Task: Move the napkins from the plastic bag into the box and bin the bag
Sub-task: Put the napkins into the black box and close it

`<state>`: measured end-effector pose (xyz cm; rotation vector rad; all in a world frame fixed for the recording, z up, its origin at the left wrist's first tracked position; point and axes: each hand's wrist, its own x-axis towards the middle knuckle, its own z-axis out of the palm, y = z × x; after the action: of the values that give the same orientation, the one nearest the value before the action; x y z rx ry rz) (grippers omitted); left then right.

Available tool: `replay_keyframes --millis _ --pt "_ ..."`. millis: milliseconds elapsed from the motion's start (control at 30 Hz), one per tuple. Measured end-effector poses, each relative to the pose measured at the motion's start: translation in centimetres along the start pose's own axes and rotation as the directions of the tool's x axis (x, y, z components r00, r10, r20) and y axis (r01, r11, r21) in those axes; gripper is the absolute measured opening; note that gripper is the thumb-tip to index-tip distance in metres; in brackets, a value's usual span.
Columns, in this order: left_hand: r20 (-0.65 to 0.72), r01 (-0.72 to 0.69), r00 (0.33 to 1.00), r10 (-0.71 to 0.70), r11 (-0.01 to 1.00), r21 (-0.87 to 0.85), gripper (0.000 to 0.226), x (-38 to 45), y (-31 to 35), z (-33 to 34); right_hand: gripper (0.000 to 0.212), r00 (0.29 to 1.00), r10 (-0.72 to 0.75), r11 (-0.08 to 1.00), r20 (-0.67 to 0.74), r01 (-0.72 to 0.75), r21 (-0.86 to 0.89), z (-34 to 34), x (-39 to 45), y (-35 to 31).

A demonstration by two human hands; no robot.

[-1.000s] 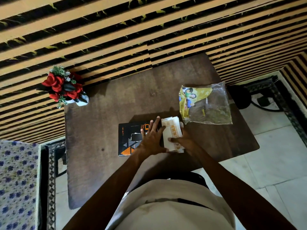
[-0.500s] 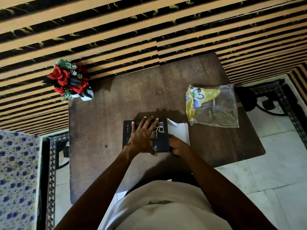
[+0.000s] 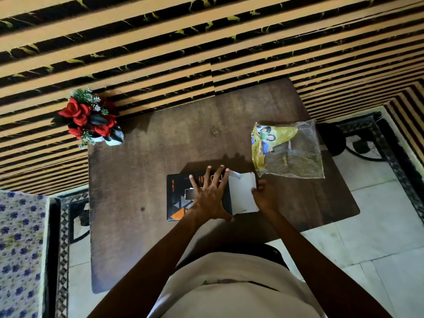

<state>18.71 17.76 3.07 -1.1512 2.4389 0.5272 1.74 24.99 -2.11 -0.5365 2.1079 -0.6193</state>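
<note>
Both hands on the black box at the near middle of the desk; plastic bag lies apart to the right.

Left hand (image 3: pixel 210 196) lies flat and spread on top of the box (image 3: pixel 181 198), fingers released, pressing down, not grasping. Right hand (image 3: pixel 263 198) is at the box's right end, grip curled against the white flap (image 3: pixel 244 193) that stands open there; cannot tell if it actually pinches the flap or just pushes. Napkins not visible, cannot tell if inside the box. Bag (image 3: pixel 291 152) lies flat on the desk (image 3: pixel 142 180) near the right edge, clear with a yellow printed corner, looks emptied, not touching the box or either hand. Red flower pot (image 3: pixel 91 120) sits at the far left corner of the desk, well apart from the box.
</note>
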Motion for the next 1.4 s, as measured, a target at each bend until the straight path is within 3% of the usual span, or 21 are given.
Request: replay_keyframes --millis 67,233,433,567,700,900,1000,1067,1167,1267,1333,1367,1400 --pt "0.033 0.062 0.998 -0.062 0.998 0.001 0.143 0.5 1.1 -0.6 0.038 0.993 0.034 0.999 0.113 -0.031 -0.026 0.0 0.0 -0.1" --pt "0.071 0.121 0.990 -0.118 0.992 -0.045 0.143 0.8 1.9 -1.3 0.037 0.977 0.096 0.991 0.189 -0.112 0.073 -0.3 1.0 0.4" --pt "0.099 0.183 0.980 -0.175 0.980 -0.078 0.143 1.5 2.8 -1.4 0.032 0.987 0.076 0.972 0.143 -0.106 0.209 -1.1 -1.0 0.0" --pt "0.071 0.179 0.982 -0.174 0.981 -0.078 0.126 1.2 2.9 -1.6 0.025 0.983 0.095 0.958 0.159 -0.133 0.255 -0.8 -1.3 0.6" --pt "0.022 0.173 0.985 -0.172 0.978 -0.114 0.108 1.0 2.7 -1.4 0.045 0.981 0.081 0.951 0.178 -0.129 0.280 -0.1 -2.3 1.8" --pt "-0.041 0.126 0.990 -0.132 0.984 -0.130 0.073 0.3 2.1 -0.2 0.045 0.973 0.086 0.910 0.214 -0.164 0.381 0.4 -3.3 2.6" --pt "-0.070 0.100 0.991 -0.118 0.970 -0.222 0.071 0.3 1.7 0.1 0.049 0.976 0.048 0.888 0.214 -0.140 0.438 0.3 -3.7 1.9" --pt "-0.120 0.054 0.987 -0.112 0.911 -0.408 0.069 0.2 0.7 -0.2 0.050 0.980 -0.009 0.887 0.197 -0.084 0.455 0.5 -4.3 1.1" --pt "-0.270 -0.018 0.935 -0.232 0.727 -0.686 0.066 -1.0 -1.3 -1.0 0.050 0.987 -0.112 0.908 0.117 0.054 0.416 1.7 -5.0 -0.2" --pt "-0.341 0.046 0.839 -0.424 0.679 -0.733 0.060 -3.2 -3.7 -1.0 0.048 0.980 -0.195 0.943 0.029 0.179 0.281 2.5 -5.7 -1.9" --pt "-0.286 0.198 0.766 -0.575 0.636 -0.746 0.074 -4.1 -5.9 0.6 0.040 0.978 -0.202 0.949 -0.042 0.206 0.238 3.1 -6.1 -3.0" --pt "-0.228 0.251 0.742 -0.631 0.576 -0.778 0.080 -4.6 -6.8 1.5 0.037 0.979 -0.194 0.954 -0.068 0.205 0.217 3.3 -6.4 -3.5" --pt "-0.146 0.245 0.731 -0.666 0.456 -0.856 0.080 -5.1 -7.4 2.2 0.035 0.978 -0.193 0.960 -0.081 0.206 0.190 3.6 -6.7 -3.9"
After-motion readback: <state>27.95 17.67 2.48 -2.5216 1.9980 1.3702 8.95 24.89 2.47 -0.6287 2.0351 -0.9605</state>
